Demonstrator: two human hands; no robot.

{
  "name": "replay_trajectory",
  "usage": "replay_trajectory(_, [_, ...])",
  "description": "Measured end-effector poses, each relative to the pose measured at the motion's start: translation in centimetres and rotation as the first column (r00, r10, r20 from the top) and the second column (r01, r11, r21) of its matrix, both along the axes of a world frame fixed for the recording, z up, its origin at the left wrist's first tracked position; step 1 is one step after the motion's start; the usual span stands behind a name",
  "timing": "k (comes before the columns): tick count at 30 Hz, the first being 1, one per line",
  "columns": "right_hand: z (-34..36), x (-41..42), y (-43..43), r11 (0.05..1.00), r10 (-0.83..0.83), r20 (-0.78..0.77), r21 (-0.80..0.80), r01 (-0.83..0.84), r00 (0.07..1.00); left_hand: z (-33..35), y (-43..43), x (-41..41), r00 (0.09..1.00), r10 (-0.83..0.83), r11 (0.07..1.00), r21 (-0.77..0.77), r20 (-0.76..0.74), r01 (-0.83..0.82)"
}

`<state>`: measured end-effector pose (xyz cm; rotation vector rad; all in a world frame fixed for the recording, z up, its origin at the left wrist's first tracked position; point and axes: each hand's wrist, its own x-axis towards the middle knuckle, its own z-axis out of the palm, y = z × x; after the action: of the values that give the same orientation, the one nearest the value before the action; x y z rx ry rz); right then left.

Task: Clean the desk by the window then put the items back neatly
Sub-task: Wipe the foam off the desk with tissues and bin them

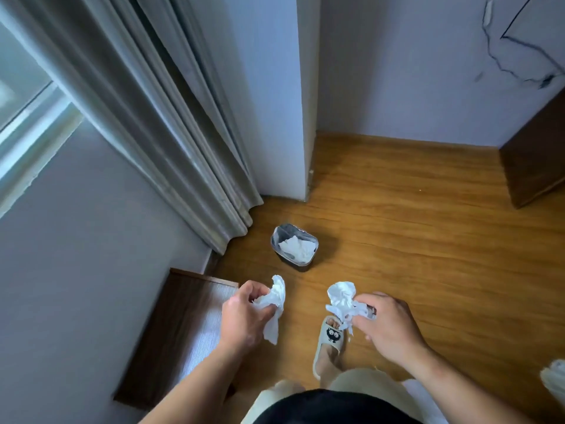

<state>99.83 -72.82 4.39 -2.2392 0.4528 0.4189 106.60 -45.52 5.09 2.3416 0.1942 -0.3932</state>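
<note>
Left hand and right hand each pinch a crumpled tissue in their fingers, below the mid-frame bin

Crumpled white paper is filling the small waste bin, hiding its bottom. Nearer the camera than the bin, the tissue in the right hand is masking that hand's fingertips and part of a slipper. Far right of the bin, the frame edge is cutting off a pale, blurred object, leaving it unidentifiable.
</note>
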Motion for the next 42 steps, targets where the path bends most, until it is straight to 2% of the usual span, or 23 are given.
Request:
replay_trajectory(6, [-1.0,7.4,-3.8,0.997,0.072,-0.039,0.010,-0.072,0.997,-0.7,-2.8,6.0,0.998,0.041,0.998,0.058,-0.051,-0.038])
replay_trajectory(11, [-2.0,11.9,-5.3,0.998,0.055,-0.056,-0.011,-0.056,0.997,-2.2,-3.9,10.0,0.994,0.058,0.995,0.082,-0.091,-0.050])
replay_trajectory(19, [-7.1,18.0,-5.4,0.999,0.032,-0.151,-0.031,-0.037,0.988,-8.7,-4.7,17.3,0.979,0.067,0.998,0.025,-0.191,-0.064])
replay_trajectory(24, [-13.2,21.7,-4.1,1.000,-0.003,-0.198,-0.014,0.000,0.980,-16.4,-4.5,22.8,0.971,0.020,0.999,0.033,-0.237,-0.013])
replay_trajectory(30, [-23.1,25.7,-2.5,0.999,-0.030,-0.254,-0.019,0.026,0.967,-28.9,-4.7,29.0,0.963,-0.030,0.997,0.055,-0.268,0.047])
replay_trajectory(35, [-31.5,28.9,-1.7,0.999,-0.041,-0.244,-0.035,0.033,0.969,-40.0,-5.8,33.4,0.967,-0.099,0.988,0.095,-0.237,0.125])
replay_trajectory(39, [-37.2,30.2,-0.9,0.999,-0.048,-0.241,-0.025,0.043,0.969,-47.1,-6.6,36.1,0.973,-0.087,0.986,0.120,-0.212,0.115])
replay_trajectory(42, [-40.7,30.7,-0.2,0.998,-0.057,-0.230,-0.004,0.058,0.972,-51.3,-6.9,37.1,0.955,-0.142,0.971,0.152,-0.262,0.186])
